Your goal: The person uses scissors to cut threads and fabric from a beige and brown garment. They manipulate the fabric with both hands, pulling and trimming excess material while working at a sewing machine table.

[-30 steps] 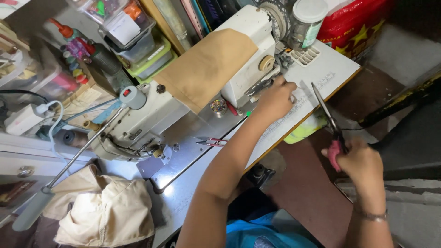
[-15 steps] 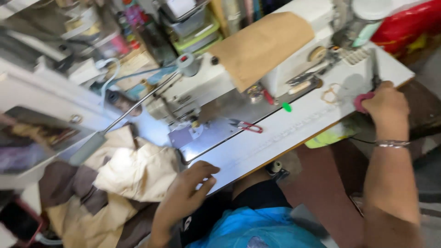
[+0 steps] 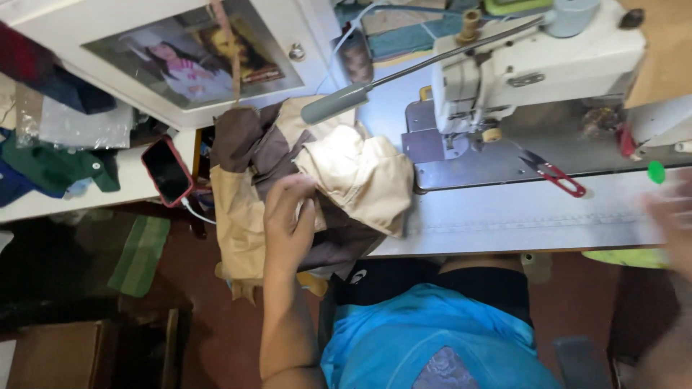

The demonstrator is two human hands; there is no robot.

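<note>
A: Left hand (image 3: 288, 223) lies flat, fingers spread, on the tan and brown cloth pile (image 3: 310, 187) at the table's (image 3: 519, 216) left end. Right hand (image 3: 674, 209) is a blur at the frame edge; can't tell its grip.

B: Best way to lift?

A: Prob. gather one layer, not the heap. Needle area under the sewing machine (image 3: 533, 65) is hidden; red snips (image 3: 551, 171) lie near.

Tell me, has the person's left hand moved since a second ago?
Yes. The left hand has left the sewing machine and crossed leftward; it now rests on the beige and brown fabric pile at the table's left end.
</note>
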